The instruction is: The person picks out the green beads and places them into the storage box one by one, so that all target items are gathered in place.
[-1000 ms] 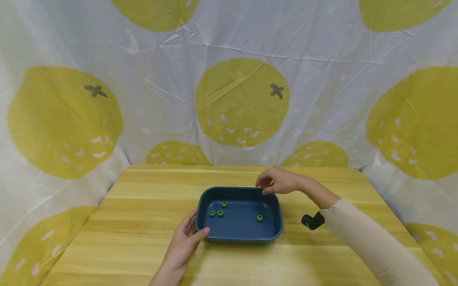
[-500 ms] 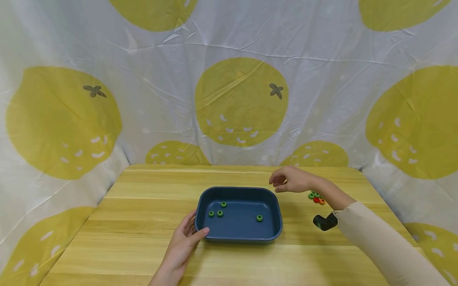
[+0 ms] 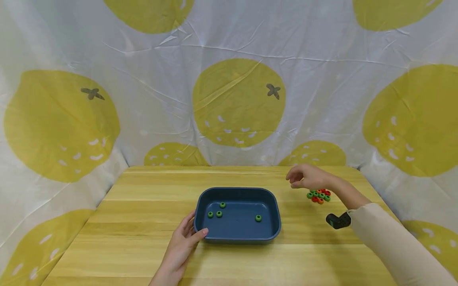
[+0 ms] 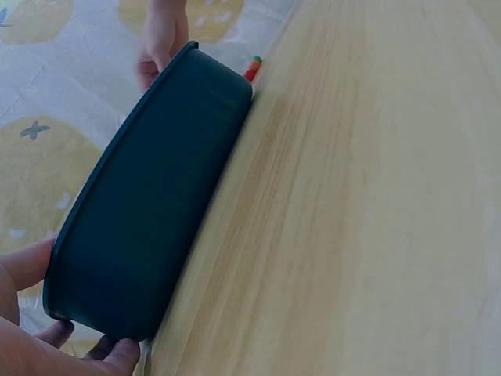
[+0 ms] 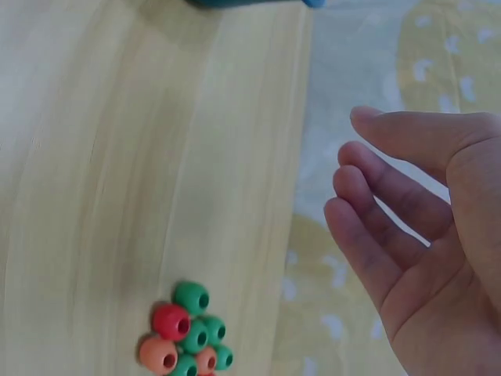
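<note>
A dark blue rectangular plastic tub stands on the table, with several green beads on its floor. My left hand grips its near left corner, thumb over the rim and fingers against the outside. In the left wrist view the tub's outer wall hides its inside. Above the table, right of the tub, hovers my right hand; its fingers are loosely bent and hold nothing in the right wrist view. Below and beside it lies a cluster of green, red and orange beads, partly behind that hand and wrist.
The wooden table has its far edge against a white curtain printed with yellow fruit. A black wrist device hangs at the beige right sleeve.
From over the tub's far right corner my right hand has moved right, toward the loose beads, which have come into sight. The left hand stays on the tub.
</note>
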Tool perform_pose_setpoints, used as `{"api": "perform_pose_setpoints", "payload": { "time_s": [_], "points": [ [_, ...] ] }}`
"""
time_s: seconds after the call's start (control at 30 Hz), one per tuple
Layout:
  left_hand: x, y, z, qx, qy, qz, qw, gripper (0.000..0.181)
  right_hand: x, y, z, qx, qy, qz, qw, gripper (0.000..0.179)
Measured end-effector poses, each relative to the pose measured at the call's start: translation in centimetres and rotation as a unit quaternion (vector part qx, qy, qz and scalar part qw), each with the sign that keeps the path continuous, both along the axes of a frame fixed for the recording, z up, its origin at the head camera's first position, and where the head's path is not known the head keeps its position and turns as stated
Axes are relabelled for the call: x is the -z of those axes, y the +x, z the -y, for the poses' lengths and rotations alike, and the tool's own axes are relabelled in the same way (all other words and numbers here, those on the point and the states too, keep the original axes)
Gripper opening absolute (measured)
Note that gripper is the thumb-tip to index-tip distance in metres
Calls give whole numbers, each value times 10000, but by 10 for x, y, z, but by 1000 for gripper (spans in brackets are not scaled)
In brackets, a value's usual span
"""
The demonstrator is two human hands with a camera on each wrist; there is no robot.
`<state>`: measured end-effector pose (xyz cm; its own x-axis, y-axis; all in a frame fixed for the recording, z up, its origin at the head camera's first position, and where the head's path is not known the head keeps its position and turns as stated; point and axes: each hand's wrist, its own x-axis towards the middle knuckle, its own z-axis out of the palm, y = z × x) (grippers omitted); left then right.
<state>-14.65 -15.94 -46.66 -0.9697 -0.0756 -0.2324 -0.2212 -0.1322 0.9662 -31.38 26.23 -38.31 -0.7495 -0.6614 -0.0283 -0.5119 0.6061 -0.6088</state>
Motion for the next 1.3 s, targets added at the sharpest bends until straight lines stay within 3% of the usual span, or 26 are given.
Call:
{"api": "perform_pose_setpoints", "payload": {
  "time_s": [0.17,0.53,0.73,1.3],
  "points": [
    [0,2,0,8,27,-33,10000,81,3,-2,-18,369,14,96,9993,22],
    [-1,3,0,43,22,-31,10000,80,14,-3,-48,737,-81,84,9972,24],
    [-1,3,1,28,26,-54,10000,80,23,-6,-63,1035,120,15,9946,30],
    [-2,2,0,40,0,-11,10000,81,40,6,-91,1362,61,149,9906,29]
  ]
}}
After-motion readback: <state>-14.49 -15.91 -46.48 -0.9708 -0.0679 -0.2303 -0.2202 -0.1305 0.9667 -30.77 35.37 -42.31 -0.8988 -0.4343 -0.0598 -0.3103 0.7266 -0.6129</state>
